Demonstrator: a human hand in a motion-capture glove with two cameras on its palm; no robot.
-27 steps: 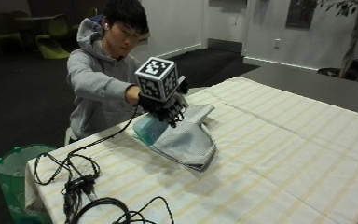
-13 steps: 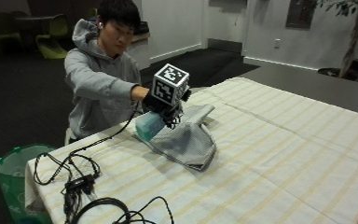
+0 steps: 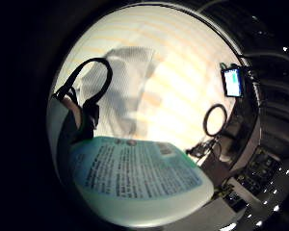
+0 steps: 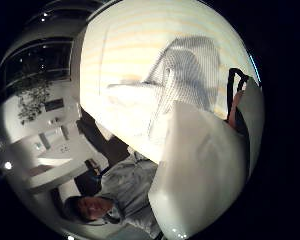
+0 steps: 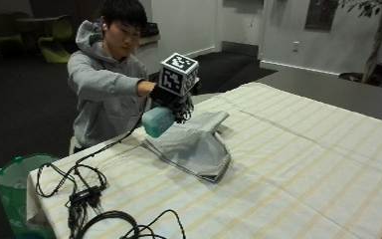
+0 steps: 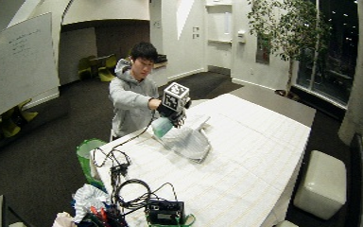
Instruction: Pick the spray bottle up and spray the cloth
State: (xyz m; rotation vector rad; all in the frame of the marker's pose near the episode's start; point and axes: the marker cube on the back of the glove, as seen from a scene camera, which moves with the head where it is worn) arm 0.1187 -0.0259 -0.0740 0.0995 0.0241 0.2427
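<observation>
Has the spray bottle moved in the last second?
Barely. The gloved right hand holds the spray bottle over the near edge of the cloth, about where it was a second ago; any shift is too small to tell.

We see a dim room lit from overhead. The striped tablecloth (image 5: pixel 297 149) glares pale, washed out in both palm views. The cloth (image 5: pixel 192 145) casts a soft shadow toward five o'clock. Palm views blur and bend at their rims.

Cloth (image 5: pixel 194 144) on table (image 5: pixel 310 169), spray bottle (image 5: pixel 156 121) just above cloth's near edge.
</observation>
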